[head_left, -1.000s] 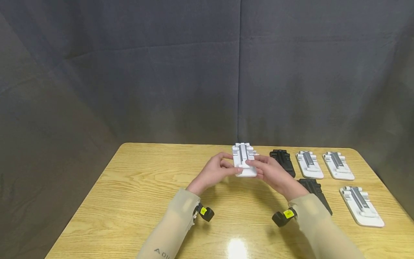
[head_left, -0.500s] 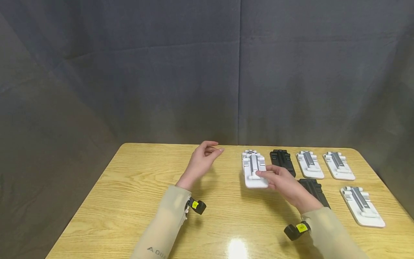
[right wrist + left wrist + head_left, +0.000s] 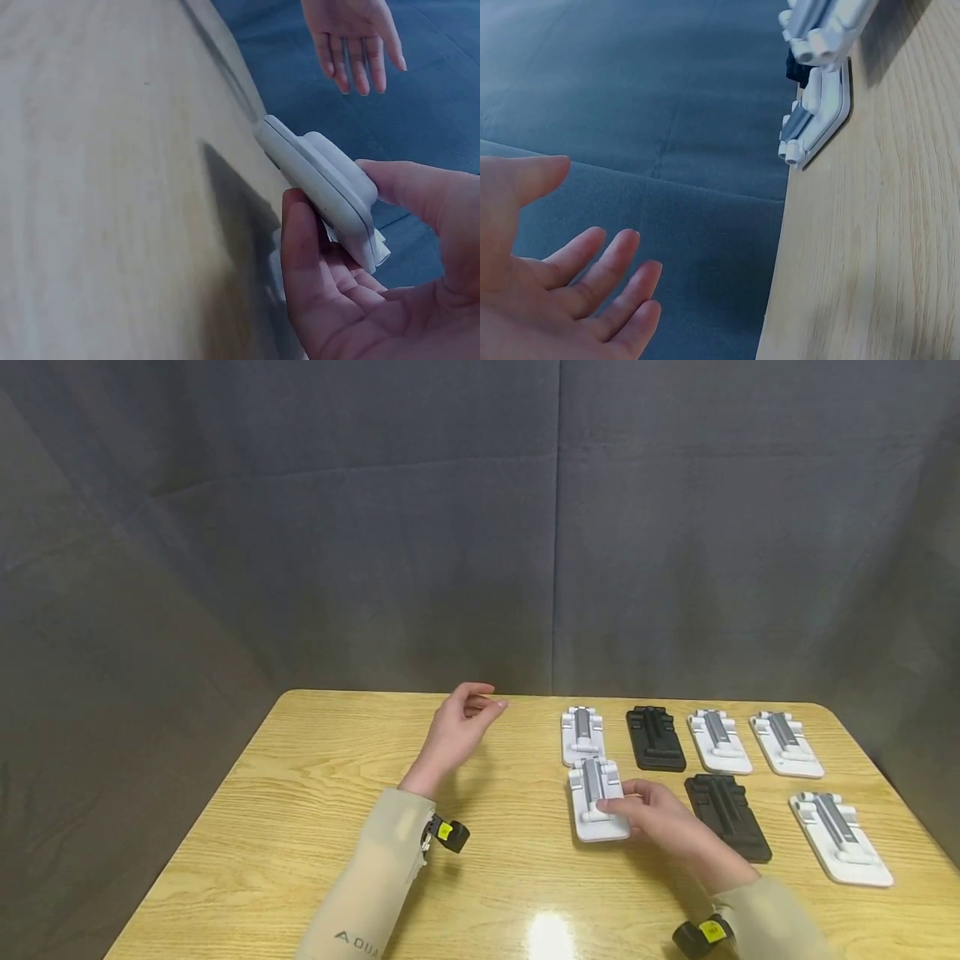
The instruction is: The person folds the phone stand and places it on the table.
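A white folded phone stand (image 3: pixel 601 802) with a grey strip down its middle is in my right hand (image 3: pixel 666 823). Thumb on top and fingers beneath, that hand pinches its right edge, as the right wrist view shows with the stand (image 3: pixel 322 184) tilted over its shadow on the wood. Just behind it lies another white phone stand (image 3: pixel 582 735), its near edge overlapped by the held one in the head view. My left hand (image 3: pixel 455 724) hovers over the table's back left part, holding nothing, its fingers relaxed and spread in the left wrist view.
Right of the held stand lie black phone stands, one at the back (image 3: pixel 656 739) and one nearer (image 3: pixel 727 817). Further right are white stands, two in the back row (image 3: pixel 718 742) and one in front (image 3: pixel 842 839). A dark curtain (image 3: pixel 420 568) hangs behind the wooden table (image 3: pixel 300 827).
Both hands held the white phone stand at first. The left hand let go and drew back left; the right hand carried the stand nearer and slightly right, uncovering the white stand behind.
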Available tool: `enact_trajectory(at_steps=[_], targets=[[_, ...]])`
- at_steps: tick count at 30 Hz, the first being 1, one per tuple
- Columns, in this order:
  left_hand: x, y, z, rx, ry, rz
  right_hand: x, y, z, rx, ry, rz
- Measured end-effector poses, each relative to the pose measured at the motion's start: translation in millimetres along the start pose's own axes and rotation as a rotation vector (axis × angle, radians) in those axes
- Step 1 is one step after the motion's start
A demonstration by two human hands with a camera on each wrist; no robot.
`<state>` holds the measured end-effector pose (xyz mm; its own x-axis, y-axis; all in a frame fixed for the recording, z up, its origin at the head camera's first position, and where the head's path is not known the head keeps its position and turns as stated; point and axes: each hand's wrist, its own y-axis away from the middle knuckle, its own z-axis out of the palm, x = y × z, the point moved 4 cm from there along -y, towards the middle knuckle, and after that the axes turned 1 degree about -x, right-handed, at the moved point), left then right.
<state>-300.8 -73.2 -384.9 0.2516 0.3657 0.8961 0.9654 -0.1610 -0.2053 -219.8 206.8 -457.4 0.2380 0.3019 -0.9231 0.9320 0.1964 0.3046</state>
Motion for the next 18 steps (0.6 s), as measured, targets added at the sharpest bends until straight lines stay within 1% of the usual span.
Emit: enact_trajectory(at_steps=[4,9,15,18], targets=[[-0.2,1.1,-1.9,0.01,-0.026,-0.005,6,2.8,2,-0.001,0.037,-0.018],[-1.3,2.3,-4.9,0.031,-0.061,-0.031,9,5.5,3,0.008,0.057,-0.005],[-0.5,-0.4,-10.6,0.054,-0.092,-0.03,9,7.1,3,0.039,0.105,-0.024],[1.5,-2.8,-14.9,0.065,-0.103,-0.024,9,7.9,3,0.07,0.148,-0.02]])
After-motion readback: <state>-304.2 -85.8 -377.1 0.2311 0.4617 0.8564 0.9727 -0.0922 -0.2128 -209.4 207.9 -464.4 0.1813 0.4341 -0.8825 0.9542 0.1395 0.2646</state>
